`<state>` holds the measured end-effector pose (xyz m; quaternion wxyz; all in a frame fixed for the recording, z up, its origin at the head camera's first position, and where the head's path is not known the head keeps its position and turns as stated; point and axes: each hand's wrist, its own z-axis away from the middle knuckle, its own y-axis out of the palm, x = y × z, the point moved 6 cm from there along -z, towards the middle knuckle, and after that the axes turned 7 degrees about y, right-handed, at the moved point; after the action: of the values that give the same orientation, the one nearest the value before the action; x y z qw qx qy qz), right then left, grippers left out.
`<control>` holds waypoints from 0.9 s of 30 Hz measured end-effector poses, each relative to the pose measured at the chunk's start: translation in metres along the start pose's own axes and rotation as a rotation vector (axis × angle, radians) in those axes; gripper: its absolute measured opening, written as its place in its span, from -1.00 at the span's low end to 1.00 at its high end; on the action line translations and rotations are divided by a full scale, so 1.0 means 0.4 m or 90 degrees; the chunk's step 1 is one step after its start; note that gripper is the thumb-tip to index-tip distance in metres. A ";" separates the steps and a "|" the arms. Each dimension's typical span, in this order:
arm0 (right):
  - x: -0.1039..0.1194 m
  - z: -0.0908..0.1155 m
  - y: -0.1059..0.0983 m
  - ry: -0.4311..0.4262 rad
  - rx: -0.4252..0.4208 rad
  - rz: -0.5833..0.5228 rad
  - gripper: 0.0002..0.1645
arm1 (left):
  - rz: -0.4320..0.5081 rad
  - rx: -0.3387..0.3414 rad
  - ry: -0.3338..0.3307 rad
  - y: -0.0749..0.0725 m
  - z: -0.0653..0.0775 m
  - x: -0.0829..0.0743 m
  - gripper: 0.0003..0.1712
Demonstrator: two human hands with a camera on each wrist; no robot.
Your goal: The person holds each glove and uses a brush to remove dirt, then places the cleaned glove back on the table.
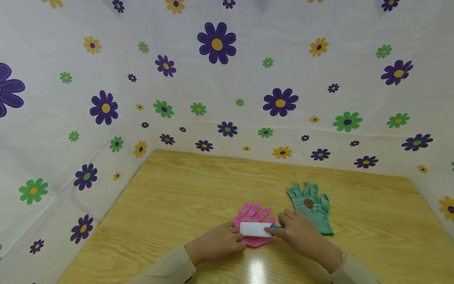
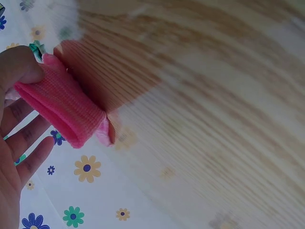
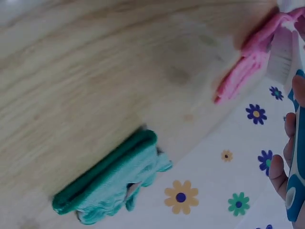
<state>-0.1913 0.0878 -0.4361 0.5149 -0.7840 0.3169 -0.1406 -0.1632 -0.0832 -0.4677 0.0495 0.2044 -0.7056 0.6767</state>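
A pink knitted glove lies on the table, its fingers pointing away from me. At its left edge my left hand pinches the fabric; in the left wrist view the thumb presses on the glove. My right hand grips the blue-and-white handle of a brush. The brush's white head lies across the pink glove, with pale bristles turned toward it. The head hides the middle of that glove.
A green knitted glove with a brown round patch lies beyond and right of my right hand. The wooden table meets a white flowered cloth at its back and left edges.
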 end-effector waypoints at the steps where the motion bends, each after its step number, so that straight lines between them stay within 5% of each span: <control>1: -0.001 -0.001 0.002 0.011 0.005 0.000 -0.54 | 0.001 0.001 -0.001 -0.001 0.002 -0.001 -0.95; 5: -0.015 -0.003 0.001 0.061 -0.018 0.002 -0.52 | 0.001 0.003 -0.003 -0.004 0.005 -0.002 -0.95; 11: -0.001 -0.002 0.021 0.018 -0.005 -0.027 -0.50 | 0.007 0.017 -0.003 -0.002 0.006 -0.003 -0.96; 18: -0.045 0.012 0.029 0.128 0.009 -0.072 -0.53 | 0.032 0.010 0.000 0.002 0.003 -0.007 -0.91; 27: -0.005 0.016 0.018 0.060 -0.017 -0.108 -0.43 | 0.017 0.026 -0.006 0.012 0.003 -0.006 -0.90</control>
<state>-0.1919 0.0915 -0.4452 0.4750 -0.8074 0.2749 -0.2164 -0.1625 -0.0838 -0.4730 0.0325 0.1991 -0.6946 0.6905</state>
